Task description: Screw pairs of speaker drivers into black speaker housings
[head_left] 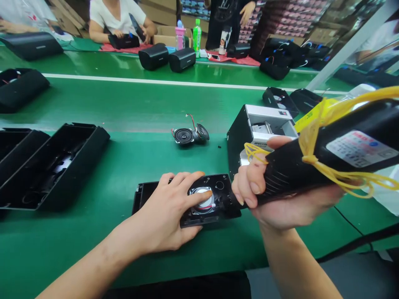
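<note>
Holding the black panel (pixel 225 201) flat on the green tabletop (pixel 146 153) with the left hand (pixel 165 211), laid across from above, with the thumb along the panel's near edge, one finger over the round speaker (pixel 206 204) set in the panel, and the other fingers toward the panel's far edge. Gripping a black power tool (pixel 286 172) in the right hand (pixel 274 216), closed around its body at the panel's right end. Aiming the tool's front end toward the panel, but unable to tell of any contact between tip and panel, with fingers in the way. Showing a knotted yellow cord (pixel 309 159) around the tool.

Facing two loose speakers (pixel 183 136) just beyond the panel, side by side and touching. Having a silver-and-black machine (pixel 240 137) near, beyond the panel's right end. Having two open black boxes (pixel 89 151) to the left of the panel, well apart from it. Looking, far beyond the panel, at two closed black cases (pixel 183 60), a pink bottle (pixel 180 38), a green bottle (pixel 197 38), and a person in a white shirt (pixel 107 16) with both hands on a black part.
</note>
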`<state>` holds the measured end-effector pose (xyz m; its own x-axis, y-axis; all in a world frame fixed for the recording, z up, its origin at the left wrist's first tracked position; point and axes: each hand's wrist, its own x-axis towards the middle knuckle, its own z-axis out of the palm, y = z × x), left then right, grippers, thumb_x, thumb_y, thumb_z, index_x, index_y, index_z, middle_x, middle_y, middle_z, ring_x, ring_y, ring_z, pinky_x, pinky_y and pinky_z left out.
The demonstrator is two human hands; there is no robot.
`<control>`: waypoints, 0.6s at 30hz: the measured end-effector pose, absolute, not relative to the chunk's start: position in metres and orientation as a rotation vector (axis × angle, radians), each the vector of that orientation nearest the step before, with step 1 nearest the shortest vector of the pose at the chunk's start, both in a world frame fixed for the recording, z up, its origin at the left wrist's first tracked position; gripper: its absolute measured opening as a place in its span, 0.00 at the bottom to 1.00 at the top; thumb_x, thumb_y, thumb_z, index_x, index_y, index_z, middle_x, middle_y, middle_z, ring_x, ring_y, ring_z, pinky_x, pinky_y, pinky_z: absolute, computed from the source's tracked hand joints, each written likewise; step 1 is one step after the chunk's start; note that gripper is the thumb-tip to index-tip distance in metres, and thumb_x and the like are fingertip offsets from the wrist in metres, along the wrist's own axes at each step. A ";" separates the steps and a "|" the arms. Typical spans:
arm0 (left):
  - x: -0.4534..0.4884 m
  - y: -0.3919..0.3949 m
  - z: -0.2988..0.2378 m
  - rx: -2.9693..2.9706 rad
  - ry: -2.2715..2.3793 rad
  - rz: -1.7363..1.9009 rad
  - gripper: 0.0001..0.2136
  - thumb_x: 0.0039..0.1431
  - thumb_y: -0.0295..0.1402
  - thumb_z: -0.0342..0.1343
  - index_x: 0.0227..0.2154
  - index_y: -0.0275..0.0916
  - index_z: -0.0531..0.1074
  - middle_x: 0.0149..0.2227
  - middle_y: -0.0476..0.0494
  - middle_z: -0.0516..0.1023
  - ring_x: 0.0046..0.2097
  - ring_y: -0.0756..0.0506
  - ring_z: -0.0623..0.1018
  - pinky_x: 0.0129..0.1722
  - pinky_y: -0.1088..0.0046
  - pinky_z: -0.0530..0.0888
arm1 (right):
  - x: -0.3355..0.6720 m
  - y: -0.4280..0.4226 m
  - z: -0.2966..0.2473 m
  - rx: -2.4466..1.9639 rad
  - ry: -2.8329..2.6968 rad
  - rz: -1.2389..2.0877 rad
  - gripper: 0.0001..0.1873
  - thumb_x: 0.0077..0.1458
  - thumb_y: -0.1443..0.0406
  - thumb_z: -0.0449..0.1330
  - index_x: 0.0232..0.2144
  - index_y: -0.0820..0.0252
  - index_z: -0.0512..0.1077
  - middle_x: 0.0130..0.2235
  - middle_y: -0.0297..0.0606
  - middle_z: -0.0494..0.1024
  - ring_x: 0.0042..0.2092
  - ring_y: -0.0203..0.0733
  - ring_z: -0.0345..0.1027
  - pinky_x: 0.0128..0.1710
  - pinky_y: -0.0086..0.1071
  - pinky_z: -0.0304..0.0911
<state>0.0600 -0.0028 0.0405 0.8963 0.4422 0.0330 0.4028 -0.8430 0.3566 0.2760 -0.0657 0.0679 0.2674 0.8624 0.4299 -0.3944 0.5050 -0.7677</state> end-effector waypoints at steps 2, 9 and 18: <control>0.059 -0.003 0.041 2.714 0.621 0.159 0.28 0.57 0.38 0.66 0.62 0.53 0.72 0.75 0.41 0.61 0.68 0.32 0.69 0.65 0.45 0.62 | 0.277 -0.063 0.066 -0.573 -0.979 0.921 0.30 0.62 0.36 0.63 0.51 0.49 0.81 0.23 0.28 0.72 0.16 0.34 0.60 0.14 0.28 0.61; 0.059 -0.002 0.042 2.707 0.620 0.133 0.29 0.59 0.41 0.65 0.64 0.53 0.71 0.75 0.40 0.60 0.68 0.32 0.69 0.64 0.45 0.62 | 0.278 -0.062 0.060 -0.521 -1.004 0.945 0.30 0.65 0.38 0.61 0.52 0.52 0.81 0.25 0.30 0.74 0.17 0.35 0.63 0.15 0.29 0.64; 0.061 -0.003 0.044 2.765 0.598 0.101 0.26 0.63 0.43 0.62 0.63 0.52 0.71 0.74 0.38 0.61 0.64 0.31 0.70 0.59 0.44 0.67 | 0.266 -0.082 0.059 -0.627 -1.116 1.001 0.15 0.69 0.49 0.61 0.49 0.43 0.81 0.27 0.29 0.76 0.16 0.36 0.61 0.16 0.31 0.61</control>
<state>0.0615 -0.0032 0.0445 0.9105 0.4135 0.0037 0.3916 -0.8651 0.3133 0.2661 -0.0819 0.0585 0.1029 0.8946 0.4348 -0.3358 0.4427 -0.8314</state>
